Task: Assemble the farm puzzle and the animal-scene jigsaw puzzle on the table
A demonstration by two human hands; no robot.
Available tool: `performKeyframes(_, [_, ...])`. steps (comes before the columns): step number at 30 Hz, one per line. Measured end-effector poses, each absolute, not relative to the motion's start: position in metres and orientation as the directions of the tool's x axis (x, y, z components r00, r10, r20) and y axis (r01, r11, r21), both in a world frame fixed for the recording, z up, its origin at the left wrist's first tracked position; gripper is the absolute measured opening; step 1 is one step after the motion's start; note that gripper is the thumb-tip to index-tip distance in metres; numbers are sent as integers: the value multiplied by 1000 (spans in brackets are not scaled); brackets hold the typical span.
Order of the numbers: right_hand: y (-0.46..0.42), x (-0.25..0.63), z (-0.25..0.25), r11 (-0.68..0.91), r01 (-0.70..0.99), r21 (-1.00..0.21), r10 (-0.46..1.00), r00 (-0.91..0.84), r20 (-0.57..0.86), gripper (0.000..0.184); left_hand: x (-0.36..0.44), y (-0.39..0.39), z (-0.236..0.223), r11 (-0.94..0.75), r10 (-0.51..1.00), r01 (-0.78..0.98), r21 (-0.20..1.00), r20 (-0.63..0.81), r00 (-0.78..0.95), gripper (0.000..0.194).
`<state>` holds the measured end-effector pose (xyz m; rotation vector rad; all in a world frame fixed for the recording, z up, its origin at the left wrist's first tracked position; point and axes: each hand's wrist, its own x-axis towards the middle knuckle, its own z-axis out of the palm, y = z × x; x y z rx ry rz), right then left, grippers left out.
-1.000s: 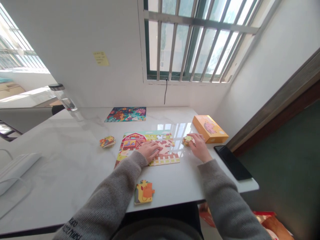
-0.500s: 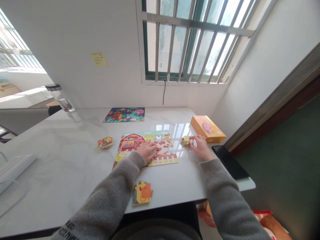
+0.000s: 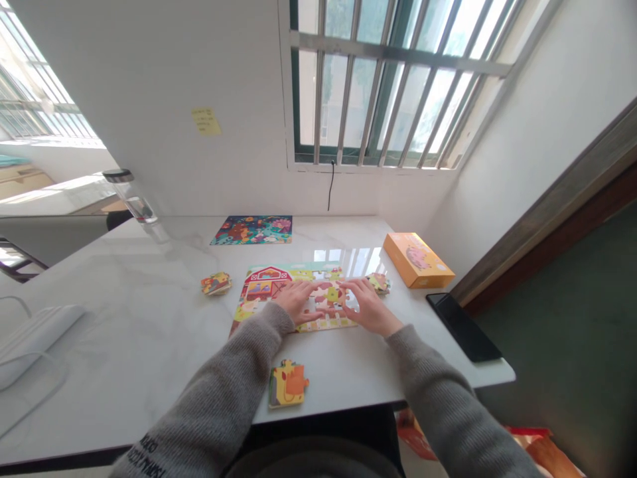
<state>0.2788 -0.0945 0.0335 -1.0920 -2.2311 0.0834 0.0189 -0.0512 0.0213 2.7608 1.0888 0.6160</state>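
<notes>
Over on the far left, a white padded object (image 3: pixel 40 338) sits on the marble table (image 3: pixel 149 312), with a glass bottle (image 3: pixel 134 202) standing at the table's back corner. Moving right, there's a small stack of jigsaw pieces (image 3: pixel 216 283) at nine o'clock from the farm jigsaw (image 3: pixel 263 282), a finished-looking floral puzzle (image 3: pixel 251 230) at twelve, and a loose clump of pieces (image 3: pixel 287 384) at six.

And here's the action: the left hand (image 3: pixel 297 301) lies open and flat on the jigsaw's cow-patterned middle, while the right hand (image 3: pixel 365 305) comes in from three o'clock, also open, fingers spread, holding nothing. The board's long side runs left to right, and the fingertips nearly meet across it. The right hand has left the pile it was beside, so that second stack of pieces (image 3: pixel 379 283) now sits at one o'clock from it, just out of touch, and closer to this hand than the left.

Further right are an orange box (image 3: pixel 418 260) and a black tablet (image 3: pixel 462 326).
</notes>
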Motion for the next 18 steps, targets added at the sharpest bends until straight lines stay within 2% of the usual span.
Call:
performKeyframes(9, [-96,268,37,682,617,-393,719,-469,513,56,21,-51,20,-752,659,608,254,306,687,56])
performKeyframes(15, [-91,265,46,681,587,-438,724,-451,521,60,8,-42,25,-714,698,640,283,352,624,44])
performKeyframes(18, [-85,266,52,653,590,-475,746,-393,537,54,-12,-34,29,-673,736,676,299,365,571,43])
